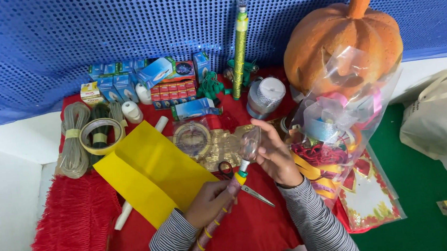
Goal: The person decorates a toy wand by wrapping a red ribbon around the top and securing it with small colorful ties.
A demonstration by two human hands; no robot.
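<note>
Over red cloth [253,229], below orange pumpkin [341,31]: yellow paper sheet [150,171] beside hands. Left hand [208,203] clamped round wrapped stick [218,221]; right hand [276,156] fingers closed on clear bulb [250,142] at stick's top. Step judged: seating bulb; needs steady twist. Scissors [238,180] partly hidden; socket joint unclear.

1. I am looking at a craft or decoration-making corner, seemingly for festive ornaments.
2. A red cloth-covered surface [253,229] is carrying tape rolls [100,135], small bulb boxes [119,83] and yellow paper [152,171].
3. A bag of ribbons [335,127] is leaning against a foam pumpkin [341,34].
</note>
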